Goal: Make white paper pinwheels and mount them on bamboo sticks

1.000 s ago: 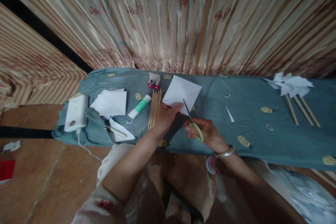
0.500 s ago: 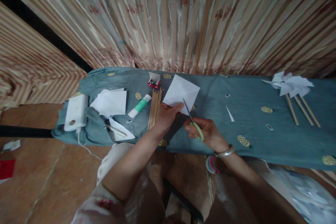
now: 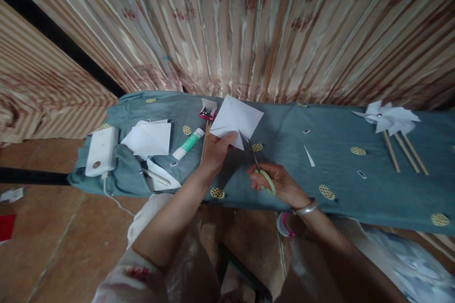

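In the head view, the left hand [image 3: 215, 154] is pinching the near edge of a white paper [image 3: 240, 116], which extends forward from this hand and has a slit on its right part. The right hand [image 3: 273, 180] is closed around the handles of the scissors [image 3: 253, 155]; their blades point toward the slit. Left of the left hand lies a glue stick [image 3: 188, 144], and beyond this hand, a small red box [image 3: 208, 110]. Well to the right of the right hand lie paper pinwheels [image 3: 391, 116].
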Tool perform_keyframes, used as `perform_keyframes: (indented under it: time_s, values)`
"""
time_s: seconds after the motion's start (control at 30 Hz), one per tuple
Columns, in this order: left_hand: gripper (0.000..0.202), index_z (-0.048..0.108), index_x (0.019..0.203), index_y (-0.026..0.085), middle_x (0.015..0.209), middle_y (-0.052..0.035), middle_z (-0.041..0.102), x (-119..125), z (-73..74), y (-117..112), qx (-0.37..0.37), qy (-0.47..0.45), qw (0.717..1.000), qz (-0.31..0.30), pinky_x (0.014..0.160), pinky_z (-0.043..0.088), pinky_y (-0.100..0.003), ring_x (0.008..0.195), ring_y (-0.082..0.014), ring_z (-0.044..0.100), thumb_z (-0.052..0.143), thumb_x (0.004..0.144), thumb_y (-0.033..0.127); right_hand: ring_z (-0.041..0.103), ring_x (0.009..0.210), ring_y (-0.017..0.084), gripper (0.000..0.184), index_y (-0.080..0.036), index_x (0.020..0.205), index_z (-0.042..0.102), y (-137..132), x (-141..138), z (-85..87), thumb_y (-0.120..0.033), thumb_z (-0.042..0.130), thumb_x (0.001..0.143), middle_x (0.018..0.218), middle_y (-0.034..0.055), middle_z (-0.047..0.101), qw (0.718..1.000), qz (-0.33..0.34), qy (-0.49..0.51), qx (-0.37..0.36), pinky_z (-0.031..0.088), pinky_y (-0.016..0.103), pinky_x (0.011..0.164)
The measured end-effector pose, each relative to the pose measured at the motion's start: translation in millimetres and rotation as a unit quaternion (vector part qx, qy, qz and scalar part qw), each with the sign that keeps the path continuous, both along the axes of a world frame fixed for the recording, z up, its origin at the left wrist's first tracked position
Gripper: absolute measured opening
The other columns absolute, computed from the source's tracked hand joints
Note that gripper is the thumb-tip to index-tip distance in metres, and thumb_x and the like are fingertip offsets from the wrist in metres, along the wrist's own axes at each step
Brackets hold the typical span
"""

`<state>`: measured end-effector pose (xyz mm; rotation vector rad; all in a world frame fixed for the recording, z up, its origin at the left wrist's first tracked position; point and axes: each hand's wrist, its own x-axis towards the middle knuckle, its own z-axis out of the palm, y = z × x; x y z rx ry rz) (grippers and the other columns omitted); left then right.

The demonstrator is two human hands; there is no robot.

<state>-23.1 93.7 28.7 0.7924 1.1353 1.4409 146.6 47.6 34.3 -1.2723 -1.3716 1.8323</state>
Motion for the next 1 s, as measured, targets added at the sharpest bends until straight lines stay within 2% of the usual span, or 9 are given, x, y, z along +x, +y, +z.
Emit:
perform_keyframes:
  time_s: [0.13, 0.23, 0.33, 0.43, 0.57, 0.67, 0.77, 0.9, 1.0]
  values:
    - [0.018, 0.071, 0.076, 0.021, 0.076, -0.0008, 0.072, -9, 1.5, 4, -0.010, -0.001, 1.000, 0.011, 0.057, 0.048, -0.026, 0.064, -0.0162, 0.063, 0.078, 0.063, 0.032, 0.055, 0.052, 0.010, 0.048, -0.019, 0.073, 0.067, 4, 11, -1.2, -0.064, 0.079, 0.062, 0.058, -0.0013, 0.065, 0.999, -0.020, -0.022, 0.025, 0.045, 0.024, 0.052]
    - [0.017, 0.074, 0.080, 0.021, 0.083, -0.0028, 0.075, -10, 2.5, 2, 0.008, 0.003, 1.000, -0.010, 0.065, 0.051, -0.029, 0.073, -0.0188, 0.067, 0.077, 0.065, 0.027, 0.056, 0.054, 0.012, 0.048, -0.021, 0.078, 0.068, 10, 22, -3.6, -0.065, 0.079, 0.062, 0.061, -0.0001, 0.067, 0.990, -0.122, -0.026, 0.062, 0.045, 0.026, 0.052]
    - [0.016, 0.077, 0.080, 0.022, 0.085, -0.0038, 0.076, -8, 0.4, -3, 0.018, 0.037, 0.998, -0.048, 0.074, 0.053, -0.031, 0.081, -0.0206, 0.069, 0.078, 0.064, 0.022, 0.058, 0.059, 0.014, 0.046, -0.023, 0.084, 0.069, 20, 34, -4.4, -0.064, 0.078, 0.065, 0.068, 0.0015, 0.069, 0.969, -0.227, 0.001, 0.102, 0.047, 0.028, 0.057]
    - [0.010, 0.076, 0.073, 0.022, 0.077, -0.0037, 0.075, -7, -5.2, -6, 0.004, 0.081, 0.990, -0.112, 0.070, 0.052, -0.031, 0.075, -0.0214, 0.068, 0.078, 0.063, 0.020, 0.059, 0.065, 0.016, 0.041, -0.024, 0.085, 0.068, 29, 42, -3.0, -0.060, 0.077, 0.069, 0.072, 0.0017, 0.069, 0.952, -0.276, 0.024, 0.127, 0.048, 0.029, 0.061]
    - [0.006, 0.075, 0.069, 0.020, 0.069, -0.0026, 0.073, -7, -8.6, -8, -0.003, 0.147, 0.971, -0.190, 0.060, 0.049, -0.027, 0.065, -0.0193, 0.064, 0.075, 0.063, 0.021, 0.057, 0.064, 0.015, 0.037, -0.024, 0.085, 0.068, 37, 43, -1.9, -0.053, 0.080, 0.066, 0.070, -0.0006, 0.065, 0.954, -0.267, 0.027, 0.136, 0.045, 0.029, 0.060]
    - [0.009, 0.076, 0.071, 0.019, 0.068, -0.0013, 0.072, -5, -4.3, -10, -0.007, 0.180, 0.963, -0.199, 0.056, 0.046, -0.024, 0.061, -0.0168, 0.061, 0.073, 0.062, 0.018, 0.052, 0.061, 0.011, 0.038, -0.023, 0.085, 0.070, 39, 39, -4.0, -0.046, 0.085, 0.059, 0.069, -0.0036, 0.061, 0.956, -0.259, 0.031, 0.132, 0.041, 0.025, 0.057]
    - [0.005, 0.075, 0.063, 0.020, 0.060, 0.0012, 0.067, -4, 1.9, -11, -0.015, 0.200, 0.959, -0.200, 0.052, 0.040, -0.021, 0.055, -0.0140, 0.055, 0.073, 0.061, 0.016, 0.051, 0.061, 0.011, 0.039, -0.023, 0.084, 0.069, 39, 35, -7.1, -0.043, 0.086, 0.055, 0.072, -0.0038, 0.063, 0.960, -0.255, 0.029, 0.116, 0.041, 0.025, 0.056]
    - [0.011, 0.070, 0.053, 0.019, 0.052, 0.0014, 0.060, -5, 6.7, -10, -0.065, 0.137, 0.969, -0.197, 0.048, 0.032, -0.022, 0.048, -0.0120, 0.049, 0.075, 0.061, 0.015, 0.051, 0.061, 0.011, 0.043, -0.024, 0.083, 0.067, 38, 33, -9.1, -0.043, 0.086, 0.050, 0.074, -0.0037, 0.063, 0.962, -0.253, 0.025, 0.102, 0.042, 0.026, 0.056]
    - [0.013, 0.068, 0.054, 0.017, 0.055, -0.0009, 0.062, -5, 6.6, -8, -0.089, 0.086, 0.974, -0.188, 0.050, 0.035, -0.023, 0.050, -0.0130, 0.052, 0.078, 0.063, 0.018, 0.051, 0.061, 0.011, 0.045, -0.024, 0.082, 0.067, 38, 33, -9.8, -0.042, 0.088, 0.047, 0.073, -0.0040, 0.063, 0.962, -0.254, 0.037, 0.095, 0.043, 0.026, 0.057]
